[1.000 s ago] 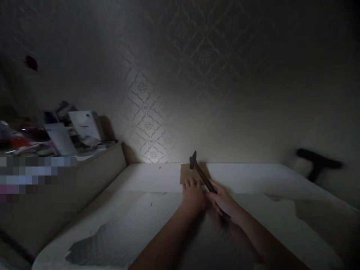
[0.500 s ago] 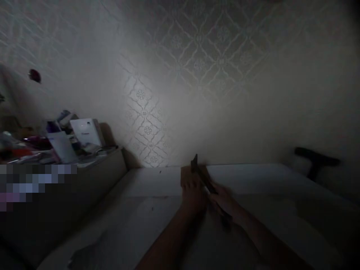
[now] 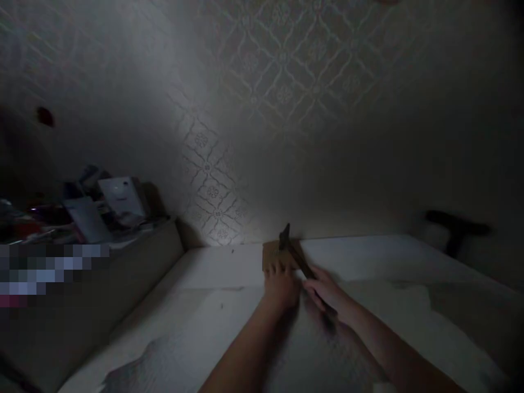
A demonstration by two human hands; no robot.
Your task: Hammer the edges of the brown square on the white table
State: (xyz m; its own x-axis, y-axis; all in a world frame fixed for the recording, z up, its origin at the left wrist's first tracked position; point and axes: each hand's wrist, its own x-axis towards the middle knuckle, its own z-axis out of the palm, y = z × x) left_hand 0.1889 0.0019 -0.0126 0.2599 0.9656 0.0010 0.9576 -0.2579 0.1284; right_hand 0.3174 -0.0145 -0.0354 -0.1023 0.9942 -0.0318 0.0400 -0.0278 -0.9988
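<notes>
On the white surface (image 3: 368, 256), left hand (image 3: 282, 289) rests flat on brown block (image 3: 272, 254); right hand (image 3: 325, 292) grips hammer (image 3: 295, 255) angled over it.

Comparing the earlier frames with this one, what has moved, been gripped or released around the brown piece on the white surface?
Very little. The right hand kept its grip on the hammer. Both blurred half a second ago, yet the hammer's head ends almost where it began, over the brown piece. The left hand stayed with its fingers on that piece. Nothing was let go, and the white surface looks unchanged.
</notes>
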